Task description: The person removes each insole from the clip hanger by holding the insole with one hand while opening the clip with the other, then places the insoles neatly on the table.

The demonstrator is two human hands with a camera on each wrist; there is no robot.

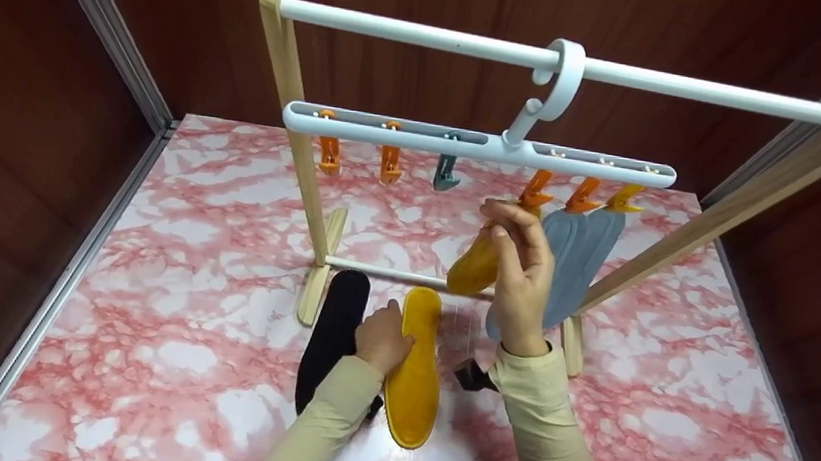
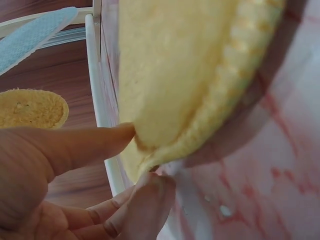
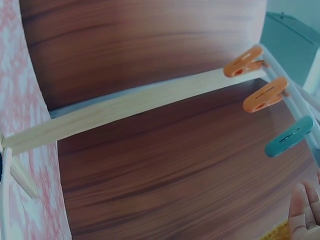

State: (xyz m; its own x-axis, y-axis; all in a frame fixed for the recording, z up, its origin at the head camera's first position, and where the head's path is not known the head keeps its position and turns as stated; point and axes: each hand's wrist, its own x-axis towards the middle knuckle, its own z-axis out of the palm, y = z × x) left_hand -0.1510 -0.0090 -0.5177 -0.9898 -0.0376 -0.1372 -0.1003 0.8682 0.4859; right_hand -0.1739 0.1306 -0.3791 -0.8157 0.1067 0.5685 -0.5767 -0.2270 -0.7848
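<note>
My left hand (image 1: 383, 337) pinches the edge of a yellow insole (image 1: 415, 381) lying on the marbled table; the left wrist view shows thumb and fingertips on its rim (image 2: 200, 135). To its left lies a black insole (image 1: 332, 336), partly covered by my left forearm. Raised at the hanger, my right hand (image 1: 523, 271) has loosely bent fingers with a gap between thumb and forefinger. Behind it another yellow insole (image 1: 473, 267) hangs from an orange clip (image 1: 537, 190), partly hidden by the hand. Two grey-blue insoles (image 1: 577, 258) hang beside it from an orange clip (image 1: 583, 196) and a yellow clip (image 1: 624, 198).
A white clip hanger (image 1: 405, 133) hooks over the white rod (image 1: 429, 33) of a wooden stand. On its left half are two orange clips (image 1: 391, 153) and a dark green clip (image 1: 446, 174), holding nothing. Brown wood-grain panels (image 1: 27, 148) enclose the table.
</note>
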